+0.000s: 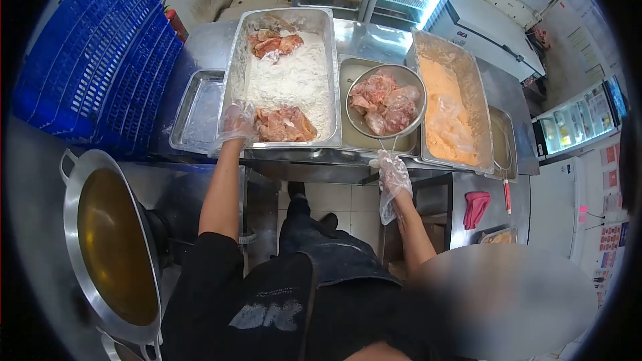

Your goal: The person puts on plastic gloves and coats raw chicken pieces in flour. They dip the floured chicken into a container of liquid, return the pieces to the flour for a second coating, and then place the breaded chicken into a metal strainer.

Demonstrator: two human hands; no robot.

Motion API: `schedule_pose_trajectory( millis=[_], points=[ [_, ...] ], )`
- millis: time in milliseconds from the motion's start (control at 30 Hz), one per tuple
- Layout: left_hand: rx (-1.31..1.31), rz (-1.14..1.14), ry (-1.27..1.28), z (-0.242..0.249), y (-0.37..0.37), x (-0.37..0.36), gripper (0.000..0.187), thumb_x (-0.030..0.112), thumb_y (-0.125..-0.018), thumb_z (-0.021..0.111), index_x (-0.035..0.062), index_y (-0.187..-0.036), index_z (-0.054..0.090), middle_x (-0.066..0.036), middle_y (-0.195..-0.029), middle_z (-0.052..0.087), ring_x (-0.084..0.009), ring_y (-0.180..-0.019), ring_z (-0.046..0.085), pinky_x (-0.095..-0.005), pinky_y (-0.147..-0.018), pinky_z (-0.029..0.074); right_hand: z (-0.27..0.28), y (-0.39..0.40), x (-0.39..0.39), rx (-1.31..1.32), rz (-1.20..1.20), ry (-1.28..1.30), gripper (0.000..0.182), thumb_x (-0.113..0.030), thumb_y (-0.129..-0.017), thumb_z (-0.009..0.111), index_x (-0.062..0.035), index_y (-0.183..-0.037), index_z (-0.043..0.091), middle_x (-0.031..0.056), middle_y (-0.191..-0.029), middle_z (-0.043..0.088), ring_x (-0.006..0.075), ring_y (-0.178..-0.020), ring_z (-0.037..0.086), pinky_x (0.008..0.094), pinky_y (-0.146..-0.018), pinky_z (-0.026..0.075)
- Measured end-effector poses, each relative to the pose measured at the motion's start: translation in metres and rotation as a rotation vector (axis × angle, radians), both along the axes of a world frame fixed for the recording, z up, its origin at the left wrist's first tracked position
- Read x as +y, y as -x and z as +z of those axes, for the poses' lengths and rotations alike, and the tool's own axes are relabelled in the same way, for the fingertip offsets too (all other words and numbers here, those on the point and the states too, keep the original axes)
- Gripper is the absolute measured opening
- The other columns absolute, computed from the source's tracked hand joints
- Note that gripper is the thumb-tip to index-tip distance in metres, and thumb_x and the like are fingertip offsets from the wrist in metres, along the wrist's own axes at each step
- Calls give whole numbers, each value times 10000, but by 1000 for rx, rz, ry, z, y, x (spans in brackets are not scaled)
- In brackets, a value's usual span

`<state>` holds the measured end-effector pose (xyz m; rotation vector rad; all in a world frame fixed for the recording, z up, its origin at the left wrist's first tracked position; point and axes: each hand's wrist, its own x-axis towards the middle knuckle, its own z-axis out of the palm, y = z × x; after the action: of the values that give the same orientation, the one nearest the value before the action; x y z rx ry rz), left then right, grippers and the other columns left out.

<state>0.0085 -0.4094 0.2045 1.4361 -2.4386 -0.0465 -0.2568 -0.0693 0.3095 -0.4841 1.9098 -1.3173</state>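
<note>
My left hand [235, 122], in a clear plastic glove, lies over the front left corner of a deep metal tray of white flour [287, 83]. Its fingers are too blurred to read. Beside it, inside the tray, are floured raw meat pieces [285, 125]; more meat [275, 45] lies at the tray's far end. My right hand [393, 172], also gloved, is closed on the handle of a round strainer [424, 110]. Several pale pink raw meat pieces [386, 100] fill the strainer, which sits over a metal pan of cloudy liquid [349, 135].
Right of the strainer stands a tray of orange coating [445, 93]. A shallow metal tray [198, 113] and blue crates [100, 60] are at left. A large wok of oil [114, 247] stands near left. A pink cloth [476, 209] lies on the right table.
</note>
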Motion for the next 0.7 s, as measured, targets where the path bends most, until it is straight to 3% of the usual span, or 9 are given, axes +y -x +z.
schedule_pose_trajectory(
  millis=[133,200,267,400,467,533,600,633,700],
  points=[
    [-264,-98,15,33,4,22,307,268,-835,460,27,-989,574,-206,-974,571,-355,-914,541,-421,-813,423,-3,5,4,32,31,-107,371,-373,-849,480,-48,-985,596,19,-767,620,116,-726,496,246,-682,388],
    [-6,-58,291,41,5,37,250,212,-810,475,37,-946,589,-187,-981,572,-336,-908,546,-407,-812,427,22,1,5,-81,9,-138,369,-381,-847,476,-52,-967,596,25,-756,618,128,-740,510,264,-695,395],
    [-48,-11,146,19,4,10,257,202,-797,485,46,-978,583,-185,-1007,561,-331,-933,536,-405,-822,426,10,4,-1,-91,-9,-96,354,-384,-844,485,-61,-930,602,23,-769,616,128,-763,516,269,-705,396],
    [-194,-10,-222,35,6,18,350,220,-798,482,65,-1108,532,-192,-1103,519,-330,-1032,489,-408,-869,411,-6,10,9,141,29,9,343,-354,-858,476,-47,-933,609,43,-831,621,159,-829,528,287,-746,396],
    [-255,53,-254,21,-5,16,404,252,-808,471,74,-1171,492,-188,-1162,492,-332,-1093,453,-410,-914,383,-25,21,12,665,281,46,338,-307,-872,441,-28,-980,598,84,-899,623,224,-930,537,325,-819,390],
    [-208,-34,52,-37,-14,-10,394,251,-812,468,78,-1165,499,-179,-1192,477,-328,-1125,434,-396,-944,359,-16,20,14,720,398,-46,329,-265,-879,409,-25,-1009,592,117,-1009,599,259,-1010,514,342,-880,370],
    [-168,-52,99,-11,-9,8,411,262,-805,494,77,-1172,492,-171,-1203,471,-325,-1123,436,-389,-953,349,4,11,16,531,329,2,300,-220,-868,407,-32,-1000,601,130,-1081,569,265,-1038,499,340,-914,354],
    [-210,-46,101,-2,-6,11,423,273,-801,504,73,-1173,490,-171,-1196,474,-323,-1114,442,-388,-947,352,-1,20,18,948,604,-117,312,-163,-850,405,-40,-1097,550,123,-1150,535,272,-1086,470,346,-948,332],
    [-247,-32,99,10,-5,12,435,284,-797,514,69,-1174,487,-171,-1190,478,-321,-1104,448,-387,-942,356,19,14,10,1033,685,-224,340,-138,-840,398,-43,-1149,504,115,-1175,516,273,-1103,460,351,-954,330]
  ],
)
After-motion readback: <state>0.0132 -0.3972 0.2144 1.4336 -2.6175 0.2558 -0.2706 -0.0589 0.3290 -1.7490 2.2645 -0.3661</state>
